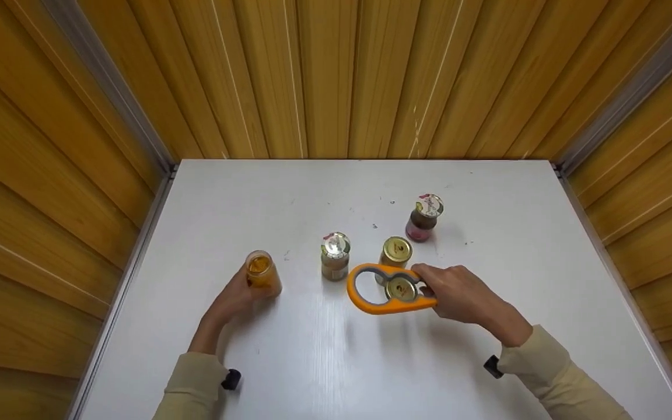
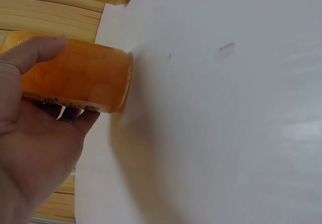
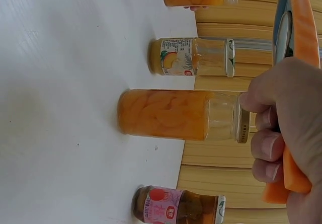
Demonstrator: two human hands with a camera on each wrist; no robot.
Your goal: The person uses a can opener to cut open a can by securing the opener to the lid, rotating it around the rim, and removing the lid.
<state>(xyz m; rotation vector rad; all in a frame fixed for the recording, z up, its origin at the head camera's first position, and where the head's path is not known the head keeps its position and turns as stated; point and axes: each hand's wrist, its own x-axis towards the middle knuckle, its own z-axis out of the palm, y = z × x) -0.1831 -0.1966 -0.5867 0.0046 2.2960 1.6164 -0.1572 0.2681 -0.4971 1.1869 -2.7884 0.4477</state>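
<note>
My left hand (image 1: 241, 296) grips a glass jar of orange fruit pieces (image 2: 80, 73), thumb on one side and fingers on the other. No lid covers the jar's mouth; its base is at or just above the tabletop. My right hand (image 1: 463, 293) holds the handles of an orange jar opener (image 1: 365, 304), raised over the table. A gold lid (image 1: 401, 289) sits in the opener's smaller ring. Just behind the opener stands a tall, gold-lidded jar of orange fruit (image 3: 166, 114), near my right fingertips in the right wrist view.
A smaller, pale-labelled jar with a patterned lid (image 1: 335, 259) stands between my hands. Farther back on the right is a dark jar with a pink label (image 1: 420, 227). The white table (image 1: 242, 192) meets wood-look panels (image 1: 324, 81) at the back and sides.
</note>
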